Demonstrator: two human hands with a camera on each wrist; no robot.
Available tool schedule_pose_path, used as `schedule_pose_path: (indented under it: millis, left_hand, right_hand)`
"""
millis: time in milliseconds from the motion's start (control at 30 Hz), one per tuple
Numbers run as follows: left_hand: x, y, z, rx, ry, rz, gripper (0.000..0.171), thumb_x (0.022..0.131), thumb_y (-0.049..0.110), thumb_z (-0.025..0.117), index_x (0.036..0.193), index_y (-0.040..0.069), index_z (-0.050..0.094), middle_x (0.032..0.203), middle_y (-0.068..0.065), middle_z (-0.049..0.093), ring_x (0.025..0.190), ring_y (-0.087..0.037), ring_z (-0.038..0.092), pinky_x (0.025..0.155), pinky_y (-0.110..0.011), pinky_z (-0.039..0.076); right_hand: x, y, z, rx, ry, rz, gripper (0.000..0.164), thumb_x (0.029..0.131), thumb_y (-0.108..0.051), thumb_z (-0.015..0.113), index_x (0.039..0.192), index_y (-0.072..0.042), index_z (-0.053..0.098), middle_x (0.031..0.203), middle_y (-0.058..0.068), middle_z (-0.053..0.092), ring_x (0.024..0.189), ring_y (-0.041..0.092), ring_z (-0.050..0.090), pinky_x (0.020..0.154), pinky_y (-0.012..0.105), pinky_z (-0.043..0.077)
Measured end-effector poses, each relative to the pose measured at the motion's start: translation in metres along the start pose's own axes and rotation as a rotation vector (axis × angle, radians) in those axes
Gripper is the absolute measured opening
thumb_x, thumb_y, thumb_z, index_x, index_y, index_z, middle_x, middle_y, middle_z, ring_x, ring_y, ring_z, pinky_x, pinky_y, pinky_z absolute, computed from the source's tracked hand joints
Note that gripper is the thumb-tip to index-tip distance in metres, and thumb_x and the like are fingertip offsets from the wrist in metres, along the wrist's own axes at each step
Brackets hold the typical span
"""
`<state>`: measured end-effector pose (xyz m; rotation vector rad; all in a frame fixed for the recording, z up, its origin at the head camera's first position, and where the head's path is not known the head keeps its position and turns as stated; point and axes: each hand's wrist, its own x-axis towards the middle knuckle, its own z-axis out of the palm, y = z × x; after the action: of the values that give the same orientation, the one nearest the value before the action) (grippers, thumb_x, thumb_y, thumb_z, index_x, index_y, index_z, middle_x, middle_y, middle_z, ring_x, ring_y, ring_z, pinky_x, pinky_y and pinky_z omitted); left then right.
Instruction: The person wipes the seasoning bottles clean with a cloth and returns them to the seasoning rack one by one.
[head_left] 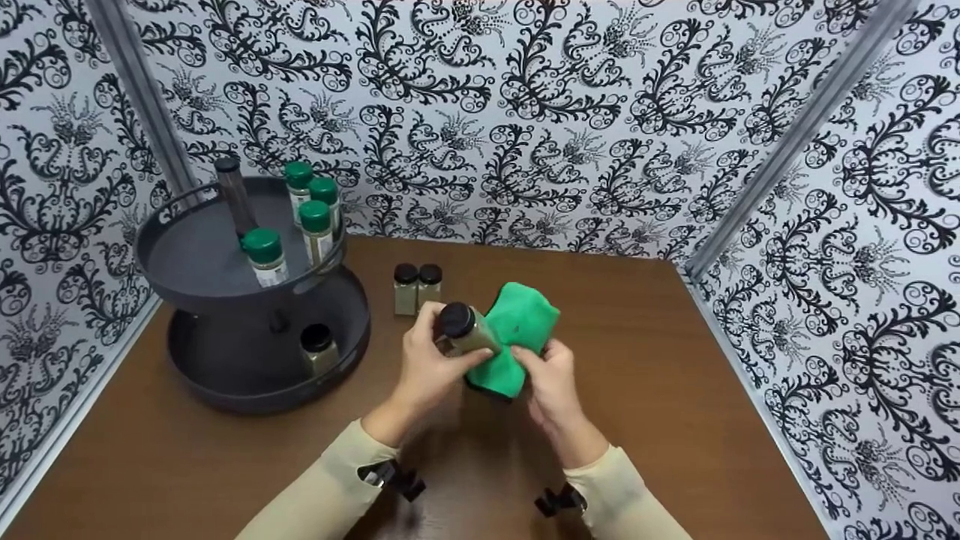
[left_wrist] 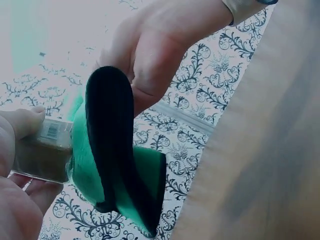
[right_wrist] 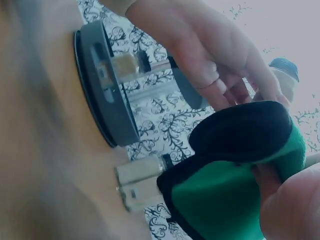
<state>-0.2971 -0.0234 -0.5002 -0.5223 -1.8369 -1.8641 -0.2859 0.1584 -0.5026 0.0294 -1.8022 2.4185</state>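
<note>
My left hand [head_left: 429, 361] grips a spice jar [head_left: 471, 334] with a black lid, tilted so that its base points toward the right hand. In the left wrist view the jar [left_wrist: 45, 152] shows clear walls, a brownish filling and a barcode label. A green cloth [head_left: 523, 319] with black edging is pinched by my right hand [head_left: 553, 381], thumb on top. The cloth touches the lower end of the jar. Seen from the right wrist, the cloth [right_wrist: 215, 200] is folded and curves round beneath the jar.
Two black-lidded jars [head_left: 406, 291] stand on the brown table [head_left: 637, 390] behind the left hand. At left is a two-tier dark tray [head_left: 187, 255]; its top holds several green-lidded jars [head_left: 316, 225] and a tall dark grinder [head_left: 235, 196], its lower tier a black-lidded jar [head_left: 319, 349].
</note>
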Motion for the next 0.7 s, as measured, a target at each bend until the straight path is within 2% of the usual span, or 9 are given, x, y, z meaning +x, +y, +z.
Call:
schedule_pose_path:
  millis: [233, 333, 433, 533, 700]
  left_hand:
    - [0.0, 0.002, -0.001, 0.031, 0.019, -0.001, 0.059, 0.071, 0.017, 0.101, 0.113, 0.008, 0.061, 0.113, -0.004, 0.076, 0.105, -0.015, 0.071, 0.09, -0.027, 0.06]
    - [-0.001, 0.002, 0.0, 0.035, 0.028, 0.009, 0.059, 0.07, 0.016, 0.101, 0.113, 0.007, 0.061, 0.113, -0.005, 0.076, 0.104, -0.014, 0.071, 0.089, -0.027, 0.06]
    - [-0.001, 0.0, 0.0, 0.026, 0.033, 0.011, 0.059, 0.07, 0.014, 0.1, 0.113, 0.005, 0.06, 0.112, -0.007, 0.076, 0.102, -0.014, 0.071, 0.084, -0.027, 0.061]
    - [0.0, -0.002, 0.001, 0.01, 0.031, 0.009, 0.058, 0.072, 0.011, 0.099, 0.113, 0.004, 0.059, 0.113, -0.009, 0.075, 0.101, -0.013, 0.071, 0.081, -0.027, 0.062]
    - [0.0, -0.002, -0.001, 0.005, 0.05, 0.015, 0.059, 0.071, 0.011, 0.1, 0.114, 0.005, 0.06, 0.115, -0.008, 0.076, 0.104, -0.014, 0.072, 0.089, -0.026, 0.06]
  right_hand:
    - [-0.008, 0.01, 0.007, 0.008, -0.163, 0.11, 0.029, 0.088, 0.01, 0.059, 0.117, 0.012, 0.062, 0.101, 0.004, 0.074, 0.096, 0.017, 0.073, 0.087, 0.034, 0.063]
    - [-0.007, 0.004, 0.003, 0.041, -0.131, 0.113, 0.026, 0.09, 0.009, 0.06, 0.117, 0.012, 0.061, 0.1, 0.006, 0.074, 0.095, 0.018, 0.073, 0.086, 0.035, 0.063]
    - [-0.002, -0.002, -0.001, 0.079, -0.025, 0.049, 0.023, 0.092, 0.01, 0.061, 0.115, 0.013, 0.061, 0.099, 0.006, 0.073, 0.093, 0.019, 0.072, 0.085, 0.034, 0.063]
    - [-0.001, -0.001, 0.0, 0.072, 0.028, -0.006, 0.024, 0.092, 0.011, 0.062, 0.115, 0.014, 0.061, 0.099, 0.005, 0.072, 0.094, 0.017, 0.071, 0.085, 0.031, 0.062]
    - [-0.007, 0.01, 0.006, -0.038, -0.11, 0.064, 0.027, 0.086, 0.01, 0.063, 0.114, 0.013, 0.063, 0.097, 0.001, 0.074, 0.094, 0.013, 0.07, 0.087, 0.031, 0.061]
